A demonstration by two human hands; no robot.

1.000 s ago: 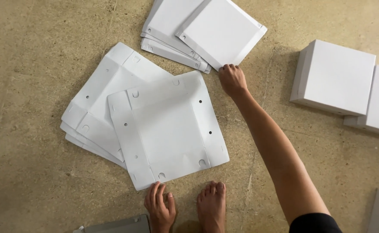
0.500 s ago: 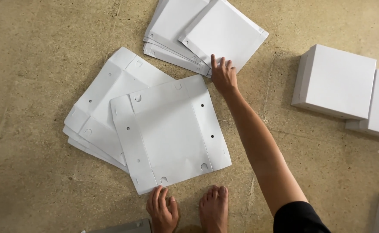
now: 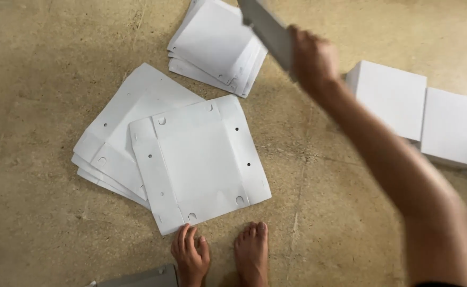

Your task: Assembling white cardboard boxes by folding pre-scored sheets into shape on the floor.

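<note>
My right hand (image 3: 312,59) is raised above the floor and grips a white flat sheet (image 3: 268,27), which is tilted and blurred, just over a stack of white square sheets (image 3: 215,45). Below it a white die-cut cardboard blank (image 3: 199,162) with punched holes and fold flaps lies flat on a pile of similar blanks (image 3: 122,133). My left hand (image 3: 190,256) rests on the floor at the near edge of the top blank, fingers spread, holding nothing. My bare foot (image 3: 252,250) is beside it.
Two assembled white boxes (image 3: 390,98) (image 3: 456,127) sit on the floor at the right. A grey flat piece (image 3: 138,277) shows at the bottom edge. The floor is rough tan concrete (image 3: 42,69).
My right hand went from reaching onto the far stack to lifting one sheet off it, up and to the right. The view shifted slightly; my left hand stayed put.
</note>
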